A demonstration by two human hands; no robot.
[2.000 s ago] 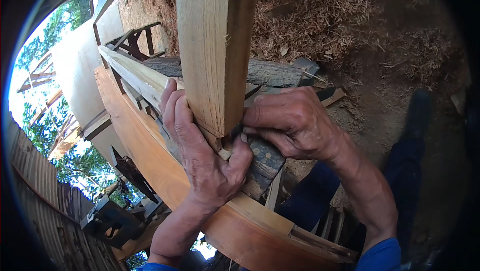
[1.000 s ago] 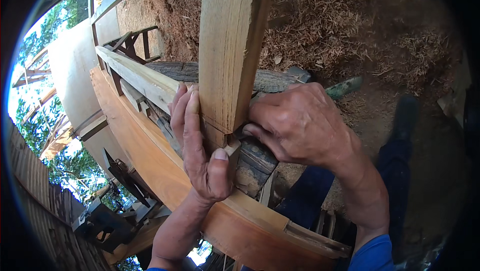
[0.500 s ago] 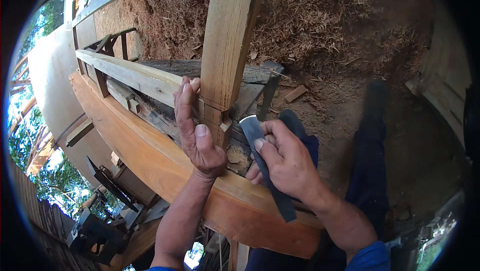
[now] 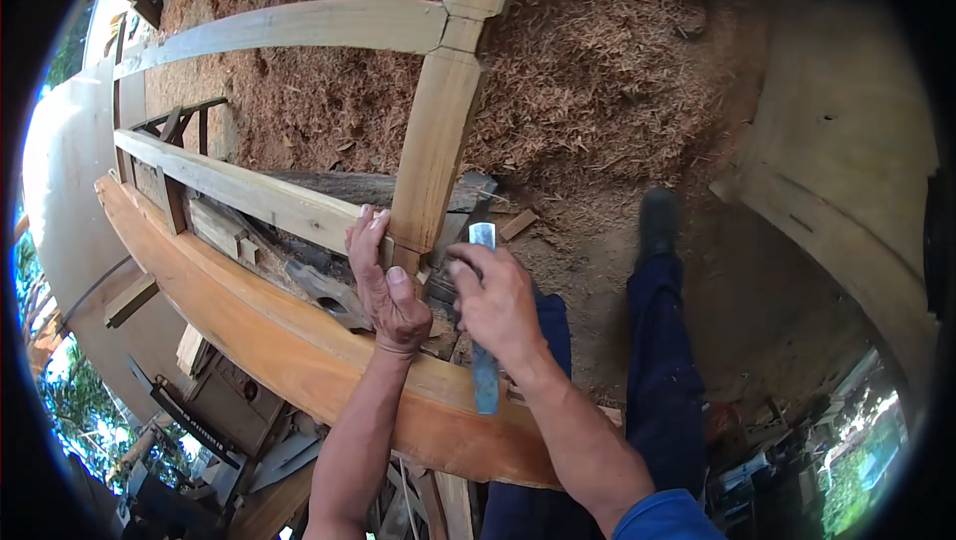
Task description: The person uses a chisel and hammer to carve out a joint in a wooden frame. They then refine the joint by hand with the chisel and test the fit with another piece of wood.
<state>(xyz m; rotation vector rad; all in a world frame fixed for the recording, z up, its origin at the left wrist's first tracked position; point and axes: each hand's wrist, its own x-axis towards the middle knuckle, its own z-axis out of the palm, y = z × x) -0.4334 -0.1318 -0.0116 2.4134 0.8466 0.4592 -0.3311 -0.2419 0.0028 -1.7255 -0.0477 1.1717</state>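
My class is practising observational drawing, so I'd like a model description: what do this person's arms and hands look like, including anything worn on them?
The left hand and right hand are ungloved, with no ring or watch visible. The left forearm is bare down to the picture's edge; the right forearm is bare until a plain blue sleeve.

Woodworking shop here, open-sided by looks: wood shavings (image 4: 617, 72) carpeting dirt floor (image 4: 597, 263), jointed timber frame (image 4: 436, 132), long curved plank (image 4: 249, 308), flat metal blade (image 4: 486, 386) in right hand (image 4: 498, 306), greenery (image 4: 85, 391) and daylight along left edge.
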